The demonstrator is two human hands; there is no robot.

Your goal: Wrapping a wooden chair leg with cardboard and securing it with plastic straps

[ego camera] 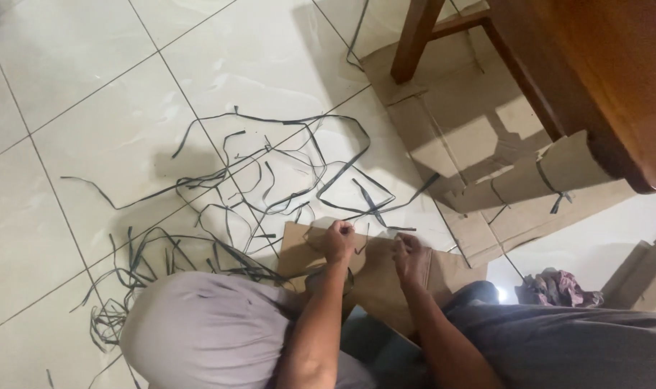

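Person seated on the tiled floor (90,86), knees up, both hands working at the top edge of a flat cardboard piece (375,277) lying just in front of the legs.

Left hand (339,240) – fingers pinched shut on a thin dark strap (357,248) right at the cardboard's upper edge. Right hand (411,258) – fingers curled closed at the same edge, approx. 3 o'clock of the left; looks like it pins the cardboard, but can't tell if it also holds the strap end.

Judged step: threading or tying the strap around the cardboard piece, w/ the strap end not yet pulled snug. Next move likely calls for steady tension from the left grip while the right keeps the board from sliding, then a tight pull so the loop doesn't slip off the edge.

Around: a loose tangle of dark straps (270,187) spread on the floor at 10–12 o'clock of the hands. At 1–2 o'clock, flattened cardboard sheets (472,137) under a wooden chair leg (413,39), plus a rolled bundle (558,169) already bound w/ 1 strap. Crumpled cloth (558,288) at 3 o'clock.
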